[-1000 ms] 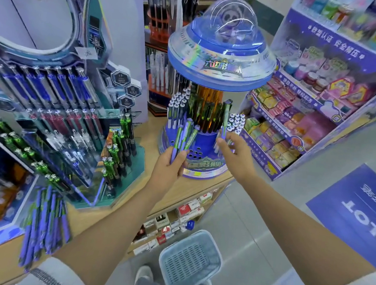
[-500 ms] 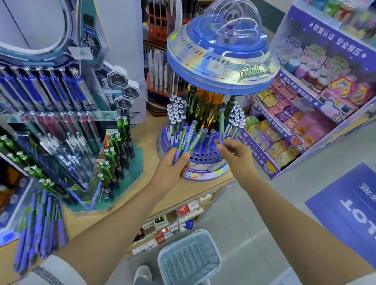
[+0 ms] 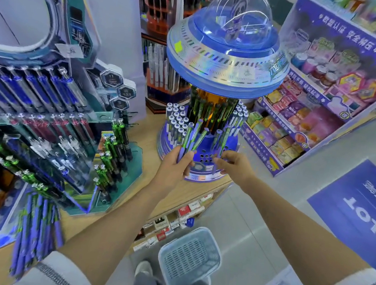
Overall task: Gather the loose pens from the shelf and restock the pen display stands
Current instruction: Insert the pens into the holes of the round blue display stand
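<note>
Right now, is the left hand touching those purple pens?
Touching. The head view shows the left hand gripping the bunch of pens, fingers curled round them.

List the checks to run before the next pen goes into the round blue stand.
1. Left hand grips the spare pens: ok.
2. Right hand pinches a single pen: ok.
3. Empty holes in the blue stand face the hands: ok.
4. Single pen's tip seated in a hole: cannot tell, fingers hide it.
5. Shelf cleared of loose pens: not ok, a bunch lies there.
</note>
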The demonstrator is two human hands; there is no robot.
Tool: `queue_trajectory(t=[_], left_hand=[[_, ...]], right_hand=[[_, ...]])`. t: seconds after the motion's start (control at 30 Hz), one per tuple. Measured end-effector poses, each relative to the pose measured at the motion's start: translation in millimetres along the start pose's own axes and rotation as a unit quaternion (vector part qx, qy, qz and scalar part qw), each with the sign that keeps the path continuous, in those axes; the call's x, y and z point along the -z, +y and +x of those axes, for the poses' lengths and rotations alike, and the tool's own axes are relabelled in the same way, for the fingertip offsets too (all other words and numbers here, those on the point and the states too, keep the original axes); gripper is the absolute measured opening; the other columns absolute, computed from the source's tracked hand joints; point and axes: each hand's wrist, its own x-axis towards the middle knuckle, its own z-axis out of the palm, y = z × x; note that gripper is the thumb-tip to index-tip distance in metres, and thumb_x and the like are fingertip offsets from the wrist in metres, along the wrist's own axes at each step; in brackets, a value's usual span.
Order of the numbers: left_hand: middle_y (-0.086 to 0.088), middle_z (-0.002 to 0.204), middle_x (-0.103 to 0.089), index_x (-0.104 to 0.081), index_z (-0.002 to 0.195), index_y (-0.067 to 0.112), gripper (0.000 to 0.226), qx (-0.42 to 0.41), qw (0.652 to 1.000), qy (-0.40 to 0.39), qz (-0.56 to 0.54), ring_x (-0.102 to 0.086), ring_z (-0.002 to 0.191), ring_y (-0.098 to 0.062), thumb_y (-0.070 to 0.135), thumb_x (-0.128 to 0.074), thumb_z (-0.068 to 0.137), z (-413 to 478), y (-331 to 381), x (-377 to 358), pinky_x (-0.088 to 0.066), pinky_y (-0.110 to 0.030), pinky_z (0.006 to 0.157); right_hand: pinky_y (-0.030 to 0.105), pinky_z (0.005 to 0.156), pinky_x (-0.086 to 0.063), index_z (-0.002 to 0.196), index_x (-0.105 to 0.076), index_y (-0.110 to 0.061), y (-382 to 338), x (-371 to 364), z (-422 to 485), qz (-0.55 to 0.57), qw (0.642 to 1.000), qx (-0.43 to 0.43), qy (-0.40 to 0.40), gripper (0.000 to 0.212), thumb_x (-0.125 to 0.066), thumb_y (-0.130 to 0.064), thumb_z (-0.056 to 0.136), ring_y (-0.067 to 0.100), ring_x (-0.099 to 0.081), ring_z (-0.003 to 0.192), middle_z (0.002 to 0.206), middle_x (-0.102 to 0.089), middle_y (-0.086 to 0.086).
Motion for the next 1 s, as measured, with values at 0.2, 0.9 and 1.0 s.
queue_trajectory(t=[0.2, 0.9, 1.0], left_hand=[[-0.005, 0.072, -0.054, -0.054, 0.110, -0.006, 0.032, 0.001, 1.000, 0.005, 0.000, -0.045, 0.059, -0.012, 0.024, -0.046, 0.101, 4, 1, -5, -0.037, -0.017, 0.050], [0.003, 0.070, -0.057, -0.049, 0.116, -0.009, 0.033, 0.010, 1.000, -0.006, -0.023, -0.044, 0.053, -0.006, 0.019, -0.045, 0.101, 1, 5, -8, -0.037, -0.016, 0.047], [0.007, 0.067, -0.059, -0.049, 0.112, -0.010, 0.032, 0.011, 1.000, -0.015, -0.024, -0.045, 0.053, -0.007, 0.020, -0.046, 0.101, 1, 6, -6, -0.037, -0.018, 0.048]], right_hand=[[0.050, 0.085, -0.055, 0.068, -0.066, -0.027, -12, 8, -8, -0.028, 0.999, 0.007, -0.026, 0.023, -0.067, -0.031, 0.090, 0.023, -0.066, 0.079, 0.072, -0.064, -0.003], [0.033, 0.073, -0.057, 0.090, -0.071, -0.006, -33, 24, 24, 0.078, 0.974, 0.017, 0.210, 0.006, -0.071, -0.011, 0.087, 0.015, -0.067, 0.072, 0.084, -0.071, 0.005], [0.047, 0.071, -0.059, 0.078, -0.070, -0.009, -29, 18, 35, 0.010, 0.981, 0.005, 0.194, 0.009, -0.070, -0.012, 0.087, 0.029, -0.069, 0.071, 0.077, -0.071, 0.010]])
